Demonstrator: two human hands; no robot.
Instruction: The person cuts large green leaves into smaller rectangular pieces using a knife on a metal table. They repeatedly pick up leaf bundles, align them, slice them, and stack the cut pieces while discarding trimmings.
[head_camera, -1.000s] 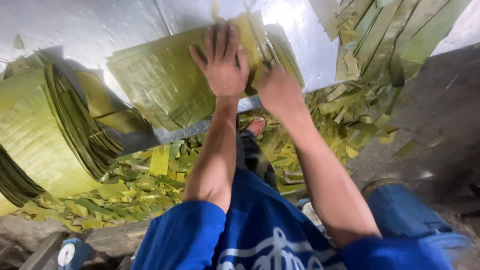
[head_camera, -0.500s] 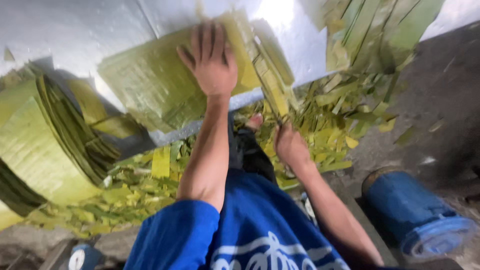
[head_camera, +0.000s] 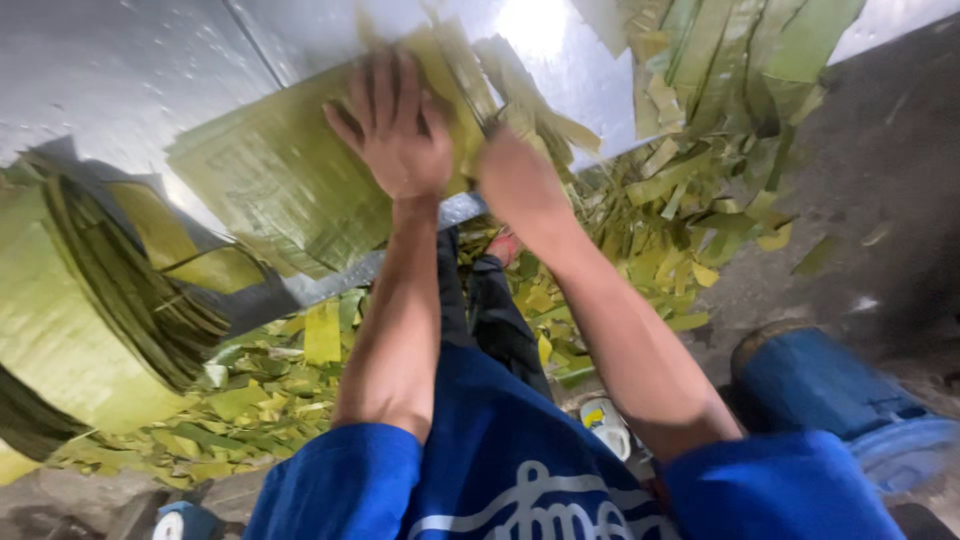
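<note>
Head view shows the left hand (head_camera: 400, 130) spread flat on a stack of green leaves (head_camera: 290, 190) on the metal table (head_camera: 130, 70), the right hand (head_camera: 520, 180) fisted at its edge on something unclear, trimmed strips (head_camera: 640, 250) already littering below.

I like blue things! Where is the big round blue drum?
In the head view, the big round blue drum lies low at the right on the dark floor, beside the person's right arm.

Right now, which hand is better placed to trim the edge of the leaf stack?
Probably the right hand: it is fisted at the edge of the leaf stack, while the left hand lies flat on top.
</note>
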